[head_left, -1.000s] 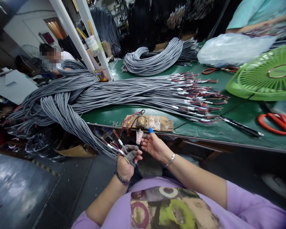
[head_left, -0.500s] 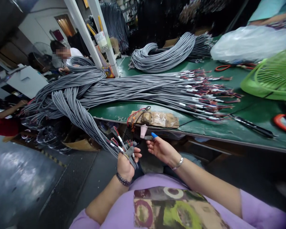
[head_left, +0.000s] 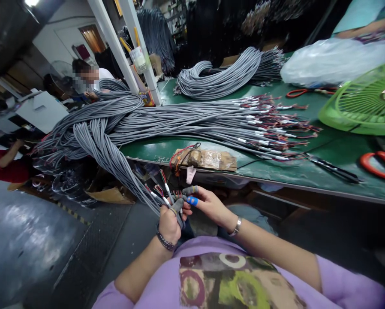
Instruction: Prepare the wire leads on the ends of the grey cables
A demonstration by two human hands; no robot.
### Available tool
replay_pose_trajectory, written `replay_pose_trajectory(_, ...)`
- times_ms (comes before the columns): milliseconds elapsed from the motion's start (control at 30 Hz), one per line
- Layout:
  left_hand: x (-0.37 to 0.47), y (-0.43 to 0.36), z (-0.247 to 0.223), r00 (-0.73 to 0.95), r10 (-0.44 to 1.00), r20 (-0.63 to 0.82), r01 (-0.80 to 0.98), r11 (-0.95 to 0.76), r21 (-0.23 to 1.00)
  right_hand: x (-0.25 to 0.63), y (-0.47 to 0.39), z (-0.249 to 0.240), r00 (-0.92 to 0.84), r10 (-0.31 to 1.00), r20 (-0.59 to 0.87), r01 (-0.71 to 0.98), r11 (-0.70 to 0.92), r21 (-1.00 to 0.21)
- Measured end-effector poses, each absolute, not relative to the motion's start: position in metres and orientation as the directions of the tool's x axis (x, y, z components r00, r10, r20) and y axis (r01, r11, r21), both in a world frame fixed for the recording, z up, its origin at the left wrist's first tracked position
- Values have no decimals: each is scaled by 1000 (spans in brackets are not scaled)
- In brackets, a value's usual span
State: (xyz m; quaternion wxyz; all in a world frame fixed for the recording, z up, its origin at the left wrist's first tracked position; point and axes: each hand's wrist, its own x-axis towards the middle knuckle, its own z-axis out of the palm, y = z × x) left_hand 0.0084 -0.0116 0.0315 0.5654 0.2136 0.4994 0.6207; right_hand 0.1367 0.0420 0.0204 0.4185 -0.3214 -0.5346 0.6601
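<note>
My left hand (head_left: 169,223) is closed around the ends of several grey cables (head_left: 137,191) in front of the bench edge. White bands and thin coloured wires (head_left: 162,184) stick up out of its grip. A grey finger cot covers its thumb. My right hand (head_left: 208,206) has come up against the left one, its thumb wrapped in blue tape and its index finger in a grey cot. These two fingers pinch at the fanned wire ends of one cable; the exact contact is hidden. A pale pink piece (head_left: 190,175) hangs beyond, at the bench edge, apart from both hands.
On the green bench (head_left: 260,174) lie a long grey cable bundle (head_left: 179,120), a coiled bundle (head_left: 224,73), a wooden block (head_left: 215,159), black tweezers-like tool (head_left: 337,169), red-handled scissors (head_left: 379,165), a green fan (head_left: 362,103) and a plastic bag (head_left: 337,60). Other people work nearby.
My right hand has moved left from beside the pink piece to the wire ends at my left hand. The left hand keeps its hold on the cables. The view has shifted slightly.
</note>
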Motion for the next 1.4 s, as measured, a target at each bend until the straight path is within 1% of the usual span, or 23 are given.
replay_pose_trajectory(167, 9, -9, 29, -240, 928, -285, -441, 158, 884, 131, 47, 18, -360, 933, 19, -184, -51, -982)
replay_pose_trajectory(300, 6, -7, 27, -223, 935, -276, -433, 159, 887, 130, 50, 15, -367, 930, -6, -217, -91, -972)
replay_pose_trajectory(400, 3, -5, 26, -222, 933, -281, -437, 163, 885, 130, 49, 15, -402, 916, 13, -235, -90, -968)
replay_pose_trajectory(500, 2, -6, 25, -223, 934, -280, -429, 164, 888, 130, 47, 16, -420, 906, 42, -189, -42, -981)
replay_pose_trajectory(633, 4, -7, 24, -220, 936, -276, -384, 177, 906, 130, 48, 16, -375, 924, 81, -112, 41, -993)
replay_pose_trajectory(733, 6, -9, 25, -219, 938, -267, -368, 174, 913, 130, 49, 17, -379, 925, 29, -144, -28, -989)
replay_pose_trajectory(833, 6, -9, 25, -239, 943, -230, -366, 132, 921, 128, 49, 16, -401, 912, -82, -217, -181, -959)
replay_pose_trajectory(933, 6, -9, 24, -296, 933, -203, -365, 85, 927, 126, 48, 15, -436, 880, -190, -271, -330, -904)
replay_pose_trajectory(1000, 5, -9, 23, -320, 926, -202, -371, 73, 926, 125, 48, 13, -450, 862, -234, -295, -391, -872)
replay_pose_trajectory(1100, 3, -10, 23, -284, 930, -233, -384, 113, 916, 125, 49, 13, -450, 857, -250, -291, -405, -866)
replay_pose_trajectory(1333, -1, -11, 29, -127, 958, -259, -419, 185, 889, 129, 55, 17, -453, 865, -214, -222, -342, -913)
replay_pose_trajectory(1400, -1, -10, 29, -114, 959, -258, -419, 189, 888, 131, 54, 20, -452, 875, -174, -201, -290, -936)
